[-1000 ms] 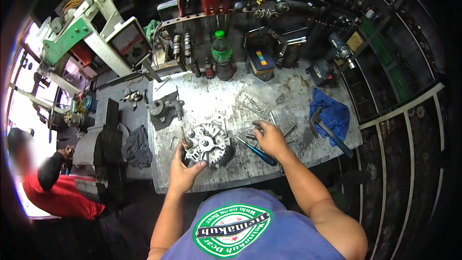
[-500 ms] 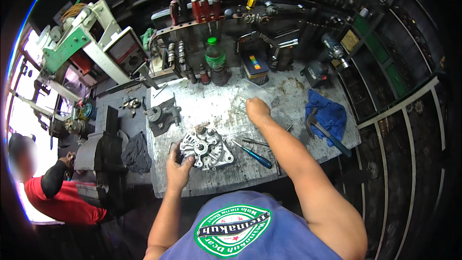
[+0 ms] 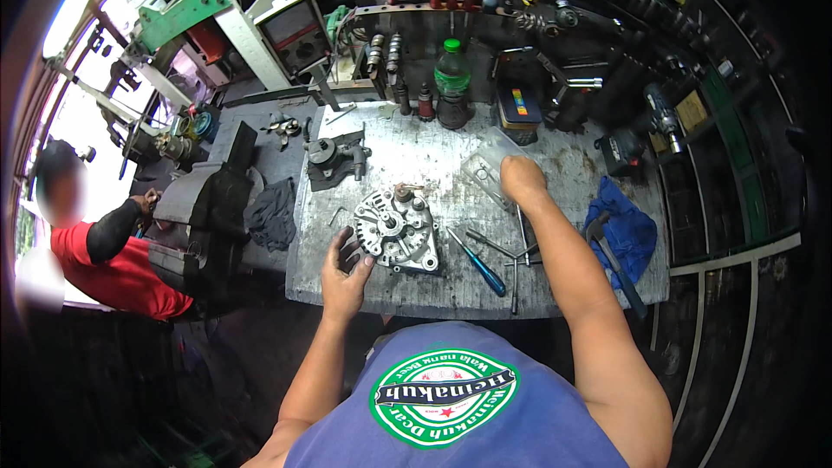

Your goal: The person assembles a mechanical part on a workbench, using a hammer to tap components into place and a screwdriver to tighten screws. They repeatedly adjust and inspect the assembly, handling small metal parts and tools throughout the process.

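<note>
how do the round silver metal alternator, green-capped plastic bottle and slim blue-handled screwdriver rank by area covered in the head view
1. Alternator
2. Bottle
3. Screwdriver
The bottle stands farther back, so true sizes may differ.

I see the alternator (image 3: 400,232) mid-frame on the workbench (image 3: 425,152), the left hand (image 3: 347,273) at its lower-left edge. Up and right, the right hand (image 3: 524,180) is at the right side of a plastic container (image 3: 500,143). A screwdriver (image 3: 487,271) lies between the alternator and, farther right, a hammer (image 3: 614,257) partly on a cloth (image 3: 631,230). Top centre, a bottle (image 3: 452,80) stands left of a box (image 3: 517,128).
</note>
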Demonstrator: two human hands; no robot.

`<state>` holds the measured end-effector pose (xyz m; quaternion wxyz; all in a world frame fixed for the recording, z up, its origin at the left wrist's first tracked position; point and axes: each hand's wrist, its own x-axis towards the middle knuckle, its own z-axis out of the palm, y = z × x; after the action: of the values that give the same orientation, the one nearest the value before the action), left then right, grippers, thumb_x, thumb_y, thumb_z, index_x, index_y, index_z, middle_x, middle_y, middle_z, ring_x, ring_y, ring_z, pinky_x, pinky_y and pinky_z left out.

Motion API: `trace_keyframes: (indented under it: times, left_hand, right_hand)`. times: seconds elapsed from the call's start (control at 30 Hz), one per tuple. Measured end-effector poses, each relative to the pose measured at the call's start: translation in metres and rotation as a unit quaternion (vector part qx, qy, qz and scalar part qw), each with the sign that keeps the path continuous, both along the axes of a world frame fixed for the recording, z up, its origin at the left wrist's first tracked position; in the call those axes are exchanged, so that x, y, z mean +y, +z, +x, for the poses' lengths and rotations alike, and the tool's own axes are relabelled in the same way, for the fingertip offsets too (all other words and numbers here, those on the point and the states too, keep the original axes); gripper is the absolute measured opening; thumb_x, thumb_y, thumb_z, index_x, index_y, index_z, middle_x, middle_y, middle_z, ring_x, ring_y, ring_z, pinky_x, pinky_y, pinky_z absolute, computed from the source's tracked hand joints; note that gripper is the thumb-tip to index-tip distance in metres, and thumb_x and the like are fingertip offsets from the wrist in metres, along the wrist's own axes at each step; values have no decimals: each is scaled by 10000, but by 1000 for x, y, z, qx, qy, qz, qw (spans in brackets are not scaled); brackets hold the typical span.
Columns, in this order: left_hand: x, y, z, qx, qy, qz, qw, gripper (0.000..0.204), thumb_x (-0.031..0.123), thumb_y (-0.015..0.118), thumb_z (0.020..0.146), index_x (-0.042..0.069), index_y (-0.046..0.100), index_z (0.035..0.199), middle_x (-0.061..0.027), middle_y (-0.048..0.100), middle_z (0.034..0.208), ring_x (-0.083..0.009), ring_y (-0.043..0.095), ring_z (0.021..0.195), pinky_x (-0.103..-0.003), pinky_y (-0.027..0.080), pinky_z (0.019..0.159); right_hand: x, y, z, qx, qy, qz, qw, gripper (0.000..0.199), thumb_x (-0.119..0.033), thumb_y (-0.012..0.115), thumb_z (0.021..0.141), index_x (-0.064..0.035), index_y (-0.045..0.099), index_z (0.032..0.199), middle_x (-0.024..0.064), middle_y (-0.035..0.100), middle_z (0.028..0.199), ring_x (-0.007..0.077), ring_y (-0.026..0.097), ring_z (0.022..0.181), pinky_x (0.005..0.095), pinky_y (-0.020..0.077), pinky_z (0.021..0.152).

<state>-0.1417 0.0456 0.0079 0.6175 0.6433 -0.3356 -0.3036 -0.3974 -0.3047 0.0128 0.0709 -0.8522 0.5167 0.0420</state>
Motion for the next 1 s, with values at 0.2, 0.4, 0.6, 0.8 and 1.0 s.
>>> trace_keyframes:
  times: [0.2, 0.4, 0.6, 0.8, 1.0]
  left_hand:
    - [-8, 1, 2, -18, -24, 7, 1000, 804, 223, 824, 990, -73, 448, 1636, -244, 640, 1498, -302, 637, 1377, -442, 508, 1176]
    - [-13, 4, 3, -82, -54, 17, 995, 932, 255, 905, 932, -76, 426, 1660, -253, 639, 1504, -334, 627, 1384, -452, 470, 1205]
    - [-20, -1, 28, -43, -116, -4, 992, 802, 153, 795, 1037, -34, 384, 1700, -236, 580, 1600, -297, 598, 1440, -436, 497, 1193]
    - [53, -75, -1, -185, -57, 235, 952, 477, 208, 835, 981, 8, 663, 1379, -159, 669, 1356, -295, 673, 1152, -416, 556, 1004]
    - [85, -149, -14, -555, -110, 36, 824, 549, 540, 911, 773, 199, 734, 1165, -74, 653, 1208, -333, 637, 996, -487, 520, 834]
  right_hand:
    - [25, 1, -44, -367, -181, 183, 894, 218, -13, 761, 928, 81, 787, 1123, 216, 812, 1043, 335, 806, 933, 447, 646, 845]
    - [109, -9, -46, -616, -274, 374, 637, 168, 47, 720, 920, 47, 777, 1078, 82, 741, 964, 163, 665, 815, 307, 550, 730]
    - [168, -11, -22, -571, -104, 205, 788, 217, -37, 775, 931, 41, 788, 1134, 145, 801, 1023, 268, 760, 910, 392, 612, 820]
    - [238, -69, -18, -191, 215, 208, 935, 388, -239, 840, 903, -62, 777, 1243, 212, 714, 1147, 430, 710, 1120, 527, 593, 969]
    - [236, -98, -6, -233, 205, 179, 934, 270, -266, 825, 910, -50, 793, 1068, 211, 751, 1011, 452, 734, 984, 552, 596, 893]
